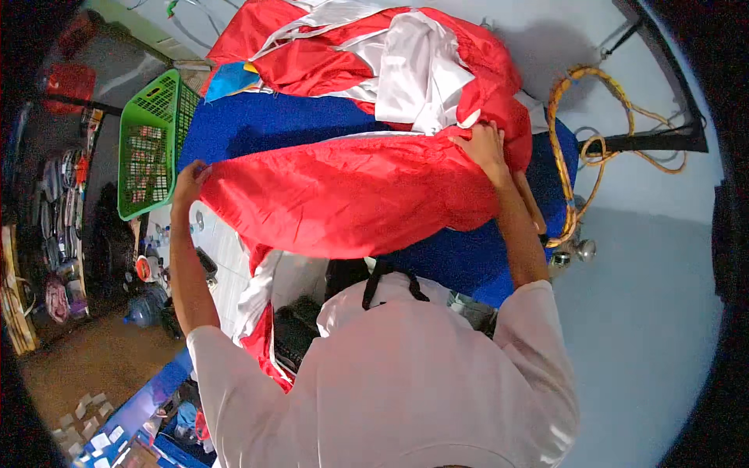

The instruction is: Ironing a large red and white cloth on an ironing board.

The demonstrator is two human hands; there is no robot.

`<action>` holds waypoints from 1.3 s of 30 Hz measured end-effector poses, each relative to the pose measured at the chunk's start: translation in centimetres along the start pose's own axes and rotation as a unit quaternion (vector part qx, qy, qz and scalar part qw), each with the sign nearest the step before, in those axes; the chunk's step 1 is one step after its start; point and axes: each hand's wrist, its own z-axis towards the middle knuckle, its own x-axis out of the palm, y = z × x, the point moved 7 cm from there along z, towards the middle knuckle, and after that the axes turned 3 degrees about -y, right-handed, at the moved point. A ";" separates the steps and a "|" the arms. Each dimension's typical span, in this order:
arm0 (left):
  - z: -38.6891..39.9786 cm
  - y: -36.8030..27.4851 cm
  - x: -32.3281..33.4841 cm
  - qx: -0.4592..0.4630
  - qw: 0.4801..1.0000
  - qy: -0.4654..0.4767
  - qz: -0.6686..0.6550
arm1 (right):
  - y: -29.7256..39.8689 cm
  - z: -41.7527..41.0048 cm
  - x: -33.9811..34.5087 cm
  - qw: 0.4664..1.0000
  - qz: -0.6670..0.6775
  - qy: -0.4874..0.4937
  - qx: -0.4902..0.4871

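Red cloth with a white edge is stretched between my two hands over a blue surface. At its left corner, my left hand grips the fabric between thumb and fingers. My right hand lies on the upper right edge of the cloth, fingers bent; whether it pinches the fabric cannot be told. Beyond the hands, a large heap of red and white cloth lies bunched, with a small blue and yellow piece at its left. A red and white strip hangs down near my left forearm.
A green plastic basket stands left of the blue surface. Coiled orange cord or hose hangs at the right by the wall. Lower left are a large water bottle, scattered white pieces and a blue container.
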 end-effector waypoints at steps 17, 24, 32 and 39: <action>4.8 7.6 7.6 -0.007 0.999 -0.035 0.010 | 13.9 -6.0 3.4 0.944 0.312 -0.106 -0.023; 6.3 5.2 5.8 0.097 0.993 -0.008 -0.067 | 12.1 2.1 9.4 0.982 0.181 0.024 -0.052; 7.3 3.6 4.3 0.094 0.994 0.012 -0.056 | 9.2 3.5 6.0 0.977 0.205 -0.047 0.031; 8.6 1.6 7.9 0.034 0.988 -0.087 0.126 | 10.3 6.6 8.0 0.979 0.168 -0.112 0.036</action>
